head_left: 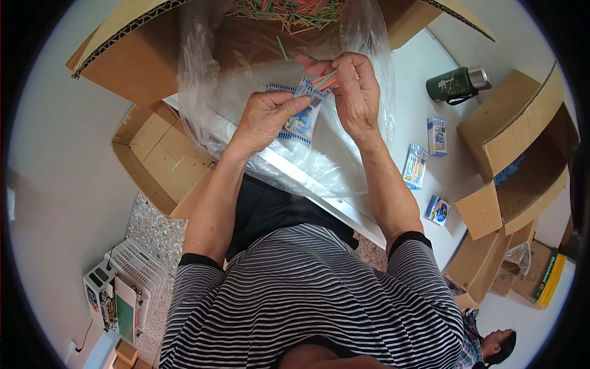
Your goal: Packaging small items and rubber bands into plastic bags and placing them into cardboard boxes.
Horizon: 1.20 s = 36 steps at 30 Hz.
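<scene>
My left hand (261, 120) pinches a small blue-and-white plastic packet (310, 114) between thumb and fingers. My right hand (356, 95) is closed around a few thin pink and green sticks (324, 81), whose lower ends are at the packet's top edge. I cannot tell how far they reach inside. More blue-and-white packaging (279, 88) shows behind the held packet. Beyond both hands, a heap of similar coloured sticks (289, 15) lies in a transparent plastic bag (203, 80) lining a large cardboard box (138, 64). One loose green stick (282, 48) rests on the bag.
Several packets (415, 166) lie on the white table (399, 92) at right, near a green flask (452, 85). An open carton (522, 147) stands farther right. At left is a shallow cardboard box (157, 138), above a white appliance (126, 283). Another person (491, 344) is at lower right.
</scene>
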{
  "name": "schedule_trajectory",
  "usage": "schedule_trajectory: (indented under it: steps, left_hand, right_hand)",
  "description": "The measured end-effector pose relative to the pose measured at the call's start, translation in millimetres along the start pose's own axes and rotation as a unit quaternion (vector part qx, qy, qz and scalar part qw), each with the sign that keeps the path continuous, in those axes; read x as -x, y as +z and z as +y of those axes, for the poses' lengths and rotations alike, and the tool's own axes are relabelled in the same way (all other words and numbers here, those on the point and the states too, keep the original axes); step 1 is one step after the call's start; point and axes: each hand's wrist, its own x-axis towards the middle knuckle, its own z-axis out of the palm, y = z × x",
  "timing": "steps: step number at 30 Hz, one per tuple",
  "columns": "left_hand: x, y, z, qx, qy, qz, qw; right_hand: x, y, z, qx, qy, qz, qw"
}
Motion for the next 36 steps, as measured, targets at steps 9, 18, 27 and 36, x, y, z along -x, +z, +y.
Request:
schedule_trajectory:
  steps: [9,18,27,36]
  left_hand:
    - [-1.8,-2.5,-6.0,-0.071,0.061,0.028,0.995]
    - [-7.6,4.3,-11.1,0.002,0.090,0.048,0.995]
    - [14.2,45.7,-1.3,0.035,0.098,0.100,0.990]
    - [18.9,-1.7,-2.7,-0.590,0.038,0.277,0.757]
  right_hand:
    - [-3.6,0.5,-0.7,0.010,0.093,0.015,0.996]
    - [-0.7,-1.8,-13.2,0.107,0.210,-0.077,0.969]
    - [56.4,-3.9,-37.8,0.149,0.205,0.072,0.965]
    - [132.4,-141.9,-125.0,0.306,0.393,0.125,0.858]
